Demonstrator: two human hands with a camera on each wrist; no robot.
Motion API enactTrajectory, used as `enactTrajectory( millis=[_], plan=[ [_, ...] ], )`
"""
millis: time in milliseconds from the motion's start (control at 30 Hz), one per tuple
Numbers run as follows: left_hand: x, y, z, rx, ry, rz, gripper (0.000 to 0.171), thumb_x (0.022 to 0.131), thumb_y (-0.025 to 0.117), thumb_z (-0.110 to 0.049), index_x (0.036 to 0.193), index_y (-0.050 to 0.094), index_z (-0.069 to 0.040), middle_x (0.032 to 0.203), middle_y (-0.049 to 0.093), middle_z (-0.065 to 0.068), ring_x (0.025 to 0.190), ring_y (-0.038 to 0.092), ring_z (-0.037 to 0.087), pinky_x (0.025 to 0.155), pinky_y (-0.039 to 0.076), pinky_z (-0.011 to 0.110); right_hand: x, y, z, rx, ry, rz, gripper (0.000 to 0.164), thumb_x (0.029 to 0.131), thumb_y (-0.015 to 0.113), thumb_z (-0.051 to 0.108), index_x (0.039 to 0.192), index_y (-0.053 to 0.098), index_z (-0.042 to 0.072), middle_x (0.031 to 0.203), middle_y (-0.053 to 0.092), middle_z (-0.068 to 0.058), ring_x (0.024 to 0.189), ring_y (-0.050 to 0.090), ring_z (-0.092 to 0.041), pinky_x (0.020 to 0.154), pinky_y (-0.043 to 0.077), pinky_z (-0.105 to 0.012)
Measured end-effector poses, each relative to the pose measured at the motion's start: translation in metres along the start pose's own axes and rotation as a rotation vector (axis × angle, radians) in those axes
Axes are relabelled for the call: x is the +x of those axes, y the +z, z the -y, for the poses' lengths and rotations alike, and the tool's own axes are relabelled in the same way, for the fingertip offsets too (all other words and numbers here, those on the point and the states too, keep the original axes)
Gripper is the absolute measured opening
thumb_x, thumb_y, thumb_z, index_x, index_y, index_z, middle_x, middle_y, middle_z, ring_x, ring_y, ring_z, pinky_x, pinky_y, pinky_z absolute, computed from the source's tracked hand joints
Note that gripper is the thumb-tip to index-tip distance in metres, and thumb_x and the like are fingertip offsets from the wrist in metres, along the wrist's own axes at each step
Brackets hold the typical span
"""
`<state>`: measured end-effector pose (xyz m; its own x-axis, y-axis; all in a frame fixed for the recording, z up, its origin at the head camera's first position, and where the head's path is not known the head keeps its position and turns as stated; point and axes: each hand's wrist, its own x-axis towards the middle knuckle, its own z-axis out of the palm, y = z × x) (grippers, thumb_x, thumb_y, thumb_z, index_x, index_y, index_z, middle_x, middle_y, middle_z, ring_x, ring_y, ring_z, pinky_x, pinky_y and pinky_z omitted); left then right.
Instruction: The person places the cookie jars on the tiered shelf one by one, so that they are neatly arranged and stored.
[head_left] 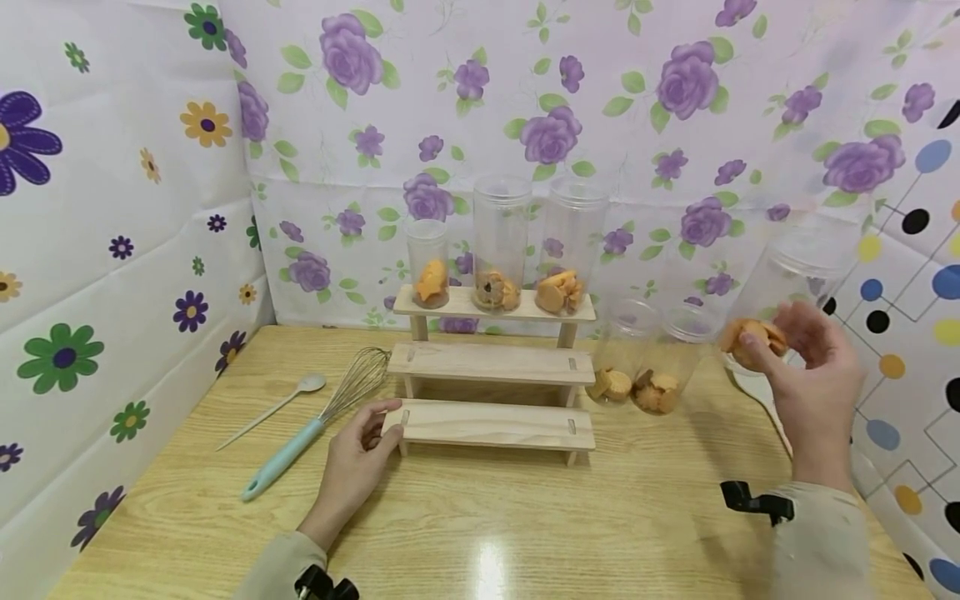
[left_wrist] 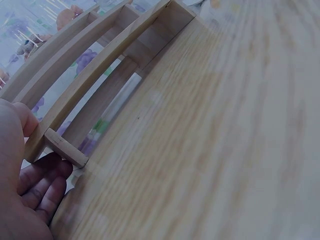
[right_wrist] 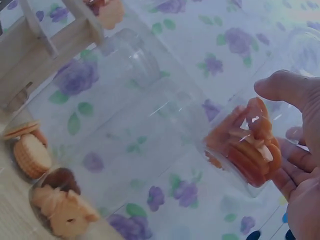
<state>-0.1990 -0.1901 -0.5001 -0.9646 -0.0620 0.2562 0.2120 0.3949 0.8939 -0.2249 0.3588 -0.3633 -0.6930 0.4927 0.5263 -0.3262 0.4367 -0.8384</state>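
Observation:
My left hand (head_left: 354,462) grips the left end of the lowest board of a three-tier wooden shelf (head_left: 487,425); in the left wrist view the thumb lies over the board and the fingers curl below its end. At the right, my right hand (head_left: 819,387) holds a clear plastic jar (head_left: 787,279) near its base, tilted and raised above the table. Orange-brown biscuits (right_wrist: 252,150) lie in the bottom of that jar. Between it and the shelf stand two more clear jars, one with round sandwich biscuits (head_left: 615,384), the other with shaped biscuits (head_left: 657,393).
On the top tier stand a short jar (head_left: 427,250) and two tall jars, all with biscuits. A whisk (head_left: 300,446) with a light-blue handle and a long pale spoon (head_left: 270,411) lie left of the shelf. A white utensil (head_left: 759,392) lies behind the right hand.

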Motion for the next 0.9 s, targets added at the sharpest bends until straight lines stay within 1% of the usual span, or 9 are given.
enactTrajectory(
  millis=[133,300,367,467,667,800,900],
  plan=[
    [0.000,0.000,0.000,-0.004,0.001,-0.001,0.034,0.111,0.073,-0.021,0.145,0.071,-0.022,0.143,0.074,0.007,0.128,0.070,0.023,0.096,0.056,0.022,0.000,-0.001,0.016,-0.009,-0.027,0.007,0.062,0.090,0.094,0.007,0.147,0.072,0.013,0.127,0.075,0.009,0.112,0.069,-0.010,0.096,0.050,-0.012],
    [0.000,-0.001,0.001,0.001,-0.004,-0.001,0.034,0.110,0.074,-0.020,0.144,0.072,-0.023,0.144,0.074,0.007,0.129,0.070,0.023,0.097,0.056,0.022,-0.005,-0.001,0.033,-0.019,-0.024,0.036,0.063,0.090,0.094,0.006,0.148,0.072,0.014,0.132,0.076,0.007,0.116,0.071,-0.011,0.097,0.051,-0.011],
    [0.000,-0.001,0.000,0.002,-0.004,0.000,0.034,0.110,0.074,-0.020,0.144,0.072,-0.023,0.144,0.074,0.007,0.130,0.070,0.024,0.097,0.056,0.022,-0.008,0.000,0.041,-0.010,-0.019,0.050,0.063,0.090,0.094,0.006,0.148,0.072,0.015,0.134,0.076,0.006,0.118,0.071,-0.011,0.096,0.052,-0.010],
    [0.000,-0.001,0.001,0.002,-0.004,0.000,0.035,0.110,0.074,-0.019,0.144,0.072,-0.023,0.144,0.074,0.007,0.131,0.070,0.024,0.097,0.056,0.022,-0.011,0.003,0.051,0.018,-0.042,0.073,0.062,0.089,0.094,0.004,0.147,0.073,0.013,0.135,0.077,0.001,0.117,0.071,-0.013,0.097,0.052,-0.012],
    [0.001,-0.001,0.002,0.010,0.002,0.001,0.035,0.110,0.074,-0.019,0.145,0.071,-0.023,0.145,0.074,0.007,0.133,0.069,0.025,0.097,0.056,0.022,-0.017,0.018,0.062,0.061,-0.130,0.152,0.058,0.090,0.093,0.000,0.144,0.074,0.008,0.132,0.078,-0.002,0.112,0.071,-0.016,0.100,0.053,-0.015],
    [0.000,-0.001,0.002,0.007,-0.003,-0.002,0.035,0.110,0.074,-0.020,0.144,0.072,-0.024,0.144,0.074,0.007,0.131,0.069,0.024,0.097,0.056,0.022,-0.023,0.032,0.067,0.069,-0.165,0.223,0.057,0.091,0.092,0.003,0.145,0.074,0.010,0.133,0.078,-0.001,0.109,0.070,-0.016,0.100,0.054,-0.017],
    [0.000,0.000,0.001,0.008,-0.009,-0.001,0.034,0.110,0.074,-0.021,0.144,0.072,-0.024,0.143,0.074,0.006,0.130,0.069,0.023,0.097,0.056,0.022,-0.027,0.043,0.069,0.092,-0.171,0.271,0.059,0.092,0.092,0.003,0.147,0.072,0.012,0.134,0.077,0.000,0.112,0.071,-0.016,0.101,0.054,-0.017]
  ],
)
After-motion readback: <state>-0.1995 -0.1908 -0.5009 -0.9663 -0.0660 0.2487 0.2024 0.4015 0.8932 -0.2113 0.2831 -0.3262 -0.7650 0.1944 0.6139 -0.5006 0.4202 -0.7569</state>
